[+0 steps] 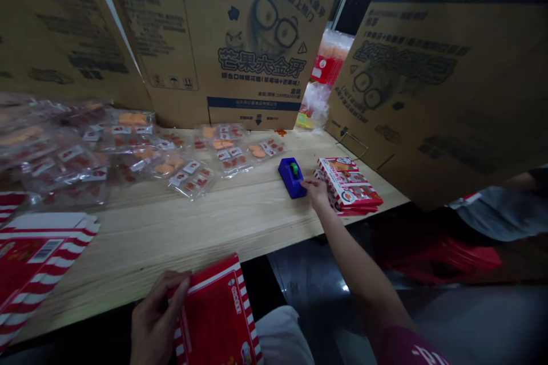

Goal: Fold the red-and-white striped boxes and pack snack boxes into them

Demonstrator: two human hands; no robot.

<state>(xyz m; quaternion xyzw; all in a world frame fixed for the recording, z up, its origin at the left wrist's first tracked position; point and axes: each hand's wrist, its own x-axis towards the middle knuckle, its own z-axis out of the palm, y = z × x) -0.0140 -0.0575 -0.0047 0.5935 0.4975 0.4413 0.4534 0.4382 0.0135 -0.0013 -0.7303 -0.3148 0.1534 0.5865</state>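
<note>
My left hand [160, 313] is closed round the upper left edge of a red box [218, 313] with red-and-white striped sides. The box is held low, in front of the table's near edge. Over to the right, my right hand [317, 191] reaches to a blue tape dispenser [291, 179] with a green roll in it. Its thumb and forefinger are pinched at the dispenser's cutter end, on the tape; the strip itself is too small to make out. Just beside this hand lies a short stack of red-and-white boxes [351, 185] with clear windows.
Clear packs of sweets [190, 174] are spread along the back and heaped at left. Flat striped cartons [38, 262] lie at the left front of the table [171, 234]. Big cardboard boxes [252, 91] wall the back and right. Another person's arm [520, 181] shows at right.
</note>
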